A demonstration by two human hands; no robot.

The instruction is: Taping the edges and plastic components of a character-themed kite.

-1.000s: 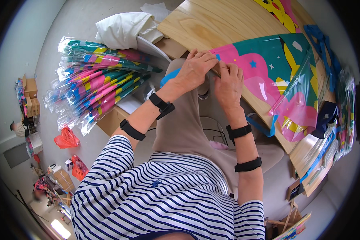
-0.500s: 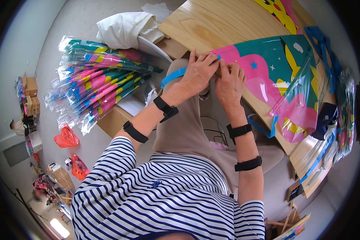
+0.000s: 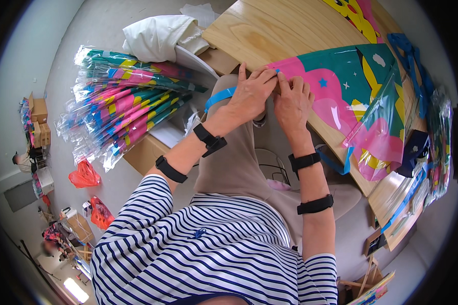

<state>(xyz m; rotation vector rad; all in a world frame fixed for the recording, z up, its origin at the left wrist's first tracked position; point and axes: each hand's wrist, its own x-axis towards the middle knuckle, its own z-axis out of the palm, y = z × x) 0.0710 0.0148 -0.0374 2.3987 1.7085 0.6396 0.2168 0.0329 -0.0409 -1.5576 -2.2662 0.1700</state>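
Printed sheet lies on the counter, pink and green with a blue star and a white cloud; we log these as pictures. Small blue emblem on the striped shirt: too small for us to make out. Any lettering on the plastic-wrapped rolls is lost in glare and folds, and the far boxes are too small to read.

Left hand and right hand are close together at the sheet's pink corner by the counter edge. Fingers of both are bent in around a bit of blue; thumbs are mostly covered, so we can't tell whether either one is clamped on it. Blue strap crosses the thigh and disappears under the left hand; we can't see where it ends.

Yellow cartoon piece is cut off at the top edge. Clear plastic glare blurs the sheet's right side. Wrapped bundle at far right is warped by the lens.
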